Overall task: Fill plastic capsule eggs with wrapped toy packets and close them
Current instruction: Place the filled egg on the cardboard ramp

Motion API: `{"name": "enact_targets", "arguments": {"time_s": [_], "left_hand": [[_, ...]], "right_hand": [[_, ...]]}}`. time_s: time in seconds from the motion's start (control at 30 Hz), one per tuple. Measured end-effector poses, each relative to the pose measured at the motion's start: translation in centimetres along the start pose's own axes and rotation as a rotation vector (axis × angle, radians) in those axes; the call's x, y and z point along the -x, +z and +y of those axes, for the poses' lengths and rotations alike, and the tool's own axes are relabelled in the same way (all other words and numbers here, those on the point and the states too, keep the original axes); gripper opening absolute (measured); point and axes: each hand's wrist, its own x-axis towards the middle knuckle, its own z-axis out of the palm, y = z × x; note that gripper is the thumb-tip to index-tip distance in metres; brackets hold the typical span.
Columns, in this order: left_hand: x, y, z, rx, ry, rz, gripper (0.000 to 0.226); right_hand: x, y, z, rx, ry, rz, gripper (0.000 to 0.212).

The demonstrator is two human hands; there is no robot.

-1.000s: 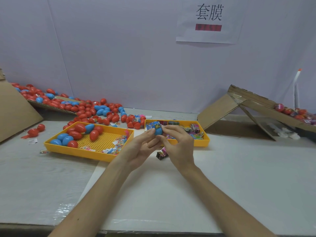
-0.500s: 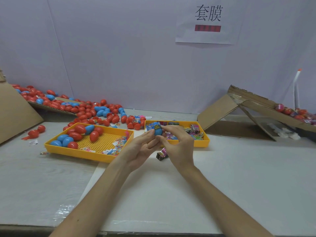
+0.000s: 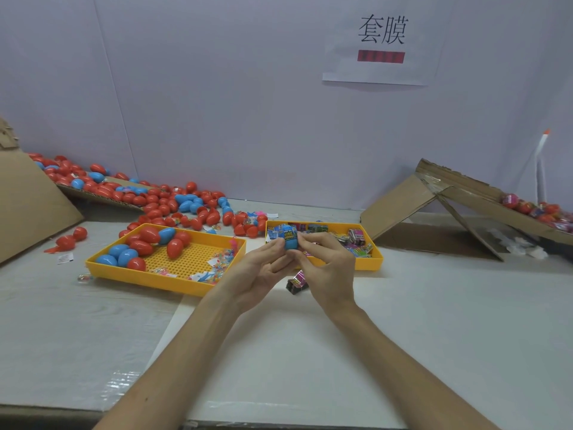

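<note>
Your left hand point(image 3: 263, 270) and right hand point(image 3: 330, 268) both pinch 1 blue capsule egg point(image 3: 290, 241) at the fingertips | egg held over yellow packet tray point(image 3: 369, 264), near-left corner | egg's print too small to read | wall sign point(image 3: 382, 29) reads 套膜

Loose eggs point(image 3: 173, 200): red and blue plastic, smooth, glossy, with small highlights.
Held egg point(image 3: 291, 243): blue plastic, smooth, with shiny printed film over its top; pinched by the left hand point(image 3: 260, 271) and right hand point(image 3: 328, 274).
Trays point(image 3: 148, 276): yellow plastic with a dull sheen; the left one's floor is a perforated grid.
Packets point(image 3: 356, 242): printed film, glossy, crinkled.
Ramps point(image 3: 400, 206): brown corrugated cardboard, matt, rough edges.
Desk point(image 3: 434, 321): white, smooth, matt; wrinkled shiny clear film on its left part.
Sign point(image 3: 381, 69): white paper, matt.
</note>
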Motion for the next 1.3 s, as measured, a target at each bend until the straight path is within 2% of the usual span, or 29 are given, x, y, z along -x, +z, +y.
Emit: {"name": "enact_targets", "arguments": {"time_s": [0.2,0.37,0.47,0.53,0.63,0.8,0.97,1.17,1.3], "left_hand": [[-0.1,-0.2,-0.1,0.021,-0.001,0.003,0.041],[-0.3,-0.5,-0.2,0.01,0.041,0.018,0.032],[-0.5,-0.4,0.0,-0.079,0.093,0.093,0.05],[-0.6,-0.4,0.1,-0.136,0.117,0.134,0.053],[-0.6,-0.4,0.1,-0.172,0.13,0.136,0.044],[-0.6,-0.2,0.0,-0.245,0.159,0.123,0.047],[-0.5,-0.1,0.1,-0.272,0.233,0.204,0.023],[-0.5,-0.2,-0.1,-0.358,0.272,0.208,0.027],[-0.7,-0.3,-0.4,-0.315,0.276,0.222,0.036]], "right_hand": [[-0.2,0.2,0.3,-0.029,0.013,0.013,0.028],[-0.4,0.1,0.2,-0.049,0.039,-0.068,0.032],[-0.6,-0.2,0.0,-0.174,0.168,-0.117,0.036],[-0.9,-0.5,0.0,-0.263,0.266,-0.138,0.037],[-1.3,-0.8,0.5,-0.356,0.364,-0.199,0.029],[-1.4,-0.7,0.4,-0.462,0.439,-0.229,0.017],[-1.7,-1.0,0.3,-0.457,0.474,-0.24,0.013],[-1.7,-1.0,-0.1,-0.535,0.558,-0.235,0.012],[-1.8,-1.1,-0.1,-0.551,0.559,-0.232,0.008]]}}
